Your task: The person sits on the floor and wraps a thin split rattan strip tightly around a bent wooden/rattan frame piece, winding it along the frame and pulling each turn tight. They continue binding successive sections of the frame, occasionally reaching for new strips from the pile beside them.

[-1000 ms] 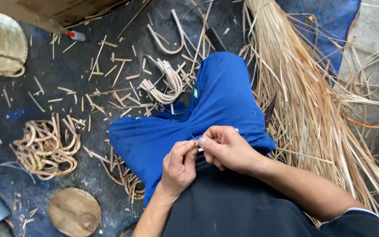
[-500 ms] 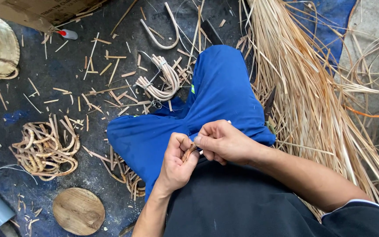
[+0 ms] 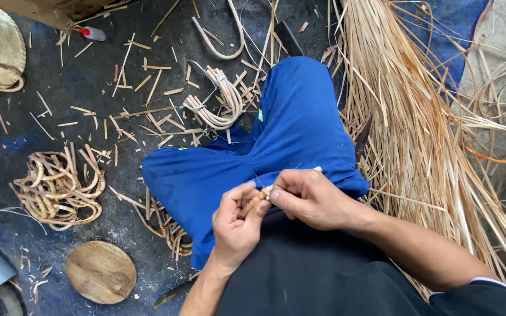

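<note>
While both hands meet over the blue-trousered lap, the left hand point(image 3: 235, 225) pinches a short tan rattan piece point(image 3: 254, 202), angled up-right toward the right hand point(image 3: 311, 199), whose fingers grip its upper end.

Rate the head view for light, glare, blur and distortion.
Head view: soft, even daylight, faint shadows, no glare; both hands and the small rattan piece they pinch look sharp; the loose rattan strips bow outward toward the right edge, suggesting wide-angle distortion.

Looks like a rattan weaving workshop: split cane strips point(image 3: 417, 117), coiled rattan handles point(image 3: 60, 187), offcuts point(image 3: 147, 105) littering the floor.
</note>
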